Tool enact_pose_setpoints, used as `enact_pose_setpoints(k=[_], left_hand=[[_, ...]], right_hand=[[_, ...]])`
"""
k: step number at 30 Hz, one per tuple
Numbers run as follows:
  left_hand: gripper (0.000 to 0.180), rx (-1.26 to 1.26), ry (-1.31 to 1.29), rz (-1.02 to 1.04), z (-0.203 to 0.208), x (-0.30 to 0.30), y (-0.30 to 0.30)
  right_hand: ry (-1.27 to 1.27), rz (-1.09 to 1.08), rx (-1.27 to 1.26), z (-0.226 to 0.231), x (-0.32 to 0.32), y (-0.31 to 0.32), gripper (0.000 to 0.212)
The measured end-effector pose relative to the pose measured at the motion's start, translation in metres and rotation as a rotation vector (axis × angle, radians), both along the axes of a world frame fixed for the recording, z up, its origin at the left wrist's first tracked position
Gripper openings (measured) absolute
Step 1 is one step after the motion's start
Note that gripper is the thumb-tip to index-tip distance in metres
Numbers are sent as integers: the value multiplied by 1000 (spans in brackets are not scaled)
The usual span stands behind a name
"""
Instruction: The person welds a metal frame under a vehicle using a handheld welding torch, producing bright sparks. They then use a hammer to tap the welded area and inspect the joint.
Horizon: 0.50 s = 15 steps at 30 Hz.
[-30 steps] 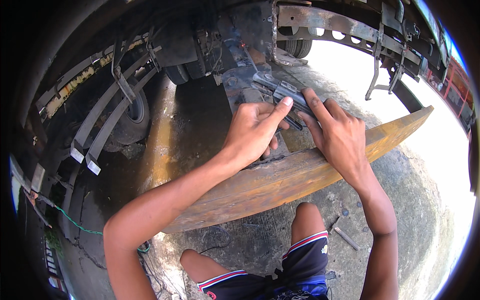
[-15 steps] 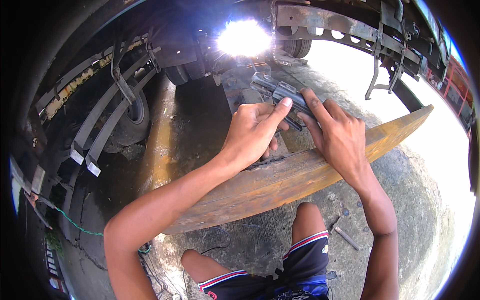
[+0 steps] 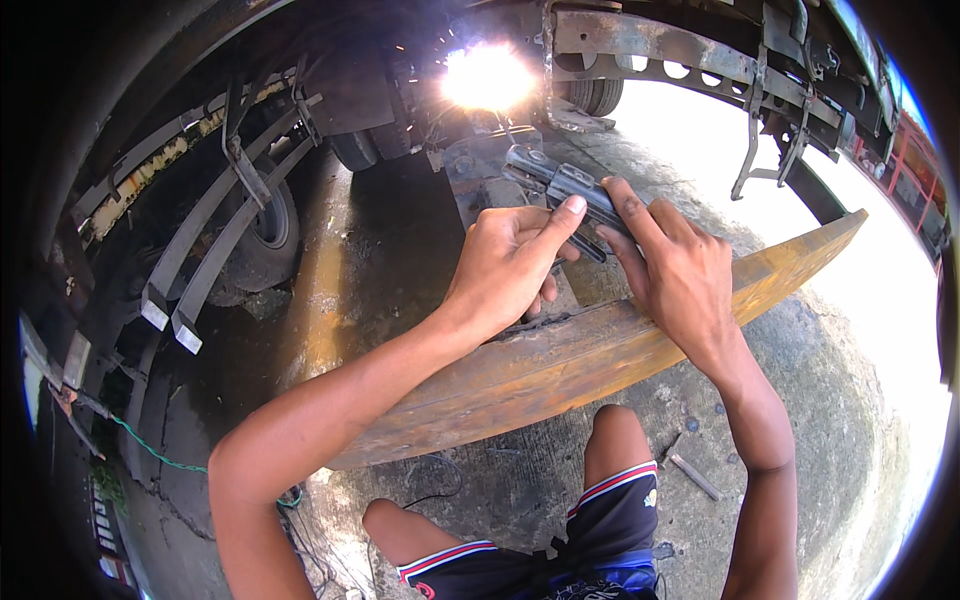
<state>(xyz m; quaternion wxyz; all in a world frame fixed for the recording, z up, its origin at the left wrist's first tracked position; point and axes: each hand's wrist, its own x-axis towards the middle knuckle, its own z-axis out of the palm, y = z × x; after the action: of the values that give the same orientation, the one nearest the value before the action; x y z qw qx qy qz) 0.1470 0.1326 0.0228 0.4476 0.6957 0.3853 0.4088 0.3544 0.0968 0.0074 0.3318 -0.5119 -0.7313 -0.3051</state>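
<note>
While dark shorts (image 3: 612,515) with striped hems are seen at the lower edge, a hammer-like tool (image 3: 697,477) is seen lying on the concrete floor (image 3: 800,385), near the right knee (image 3: 615,440). Farther out, a curved, rusty beam (image 3: 560,372) is crossed by both arms (image 3: 350,390). Beyond it, a dark grey metal clamp (image 3: 575,182) is held aslant. Its middle is gripped by the left hand (image 3: 510,255), with the thumb laid on top and the fingers curled below; its rear end is enclosed by the right hand (image 3: 680,262), whose fingers are bent closely around it. From its front, a thin rod (image 3: 507,130) is pointed toward a brilliant white glare (image 3: 488,77), by which the metal behind is hidden. To the left, a wheel (image 3: 275,215) is partly covered by metal bars (image 3: 187,237).
</note>
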Motion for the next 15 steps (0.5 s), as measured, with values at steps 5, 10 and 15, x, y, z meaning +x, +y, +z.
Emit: enact_pose_setpoints(k=[5, 10, 15], left_hand=[[74, 4, -10, -3, 0, 0, 0], [74, 4, -13, -2, -1, 0, 0], [73, 2, -7, -6, -1, 0, 1]], right_hand=[[4, -4, -1, -1, 0, 0, 46], [7, -2, -14, 0, 0, 0, 47], [11, 2, -11, -1, 0, 1, 47]])
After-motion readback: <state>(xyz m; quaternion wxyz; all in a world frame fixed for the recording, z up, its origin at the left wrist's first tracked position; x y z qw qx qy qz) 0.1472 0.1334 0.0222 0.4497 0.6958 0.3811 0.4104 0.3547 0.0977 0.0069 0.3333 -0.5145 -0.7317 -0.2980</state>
